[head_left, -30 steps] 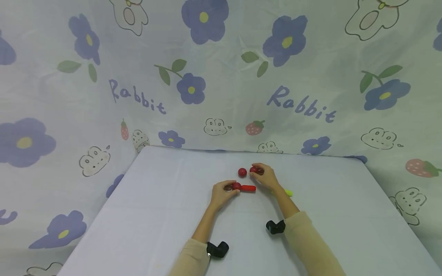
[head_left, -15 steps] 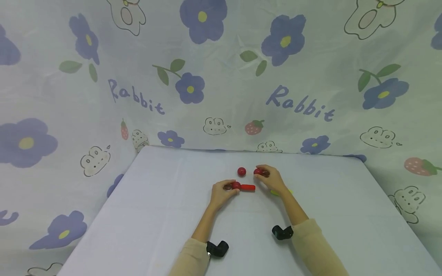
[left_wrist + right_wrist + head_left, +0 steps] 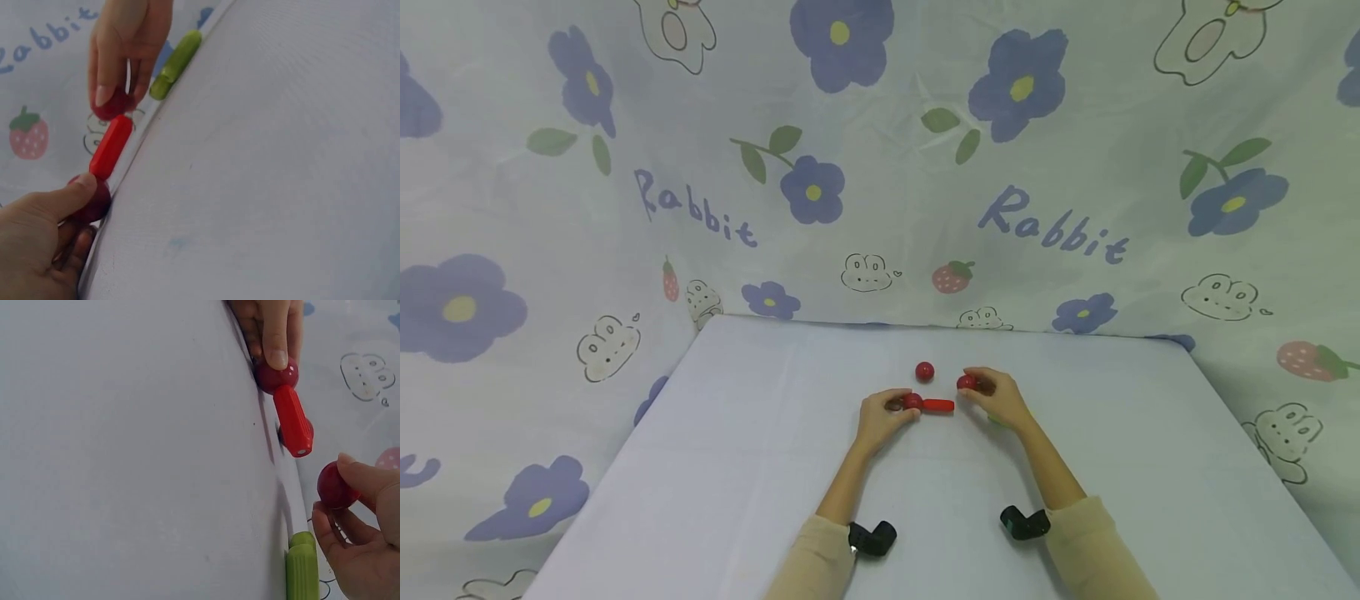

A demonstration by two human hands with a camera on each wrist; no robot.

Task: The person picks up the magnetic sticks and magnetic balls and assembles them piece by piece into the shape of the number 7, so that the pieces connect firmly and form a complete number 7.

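Between thumb and fingers my left hand (image 3: 878,423) pinches a dark red ball (image 3: 275,376). A bright red ridged stick (image 3: 938,406) extends rightward from that ball, its near end against it. My right hand (image 3: 1004,402) pinches a second red ball (image 3: 334,486), held just right of the stick's free end and apart from it in the head view. A third red ball (image 3: 925,372) rests on the table behind the stick, touched by neither hand. In the left wrist view a yellow-green ridged stick (image 3: 178,62) lies beyond the right hand; the right forearm mostly hides it in the head view.
A white-covered table (image 3: 737,467) spreads under both arms. Its far edge meets a hanging cloth (image 3: 895,150) printed with flowers and rabbits. Black wrist cameras (image 3: 872,540) sit at both beige sleeve cuffs.
My right hand, with its red ball, has moved right and nearer to me, away from the third ball. The left hand with its ball and red stick stays nearly still.
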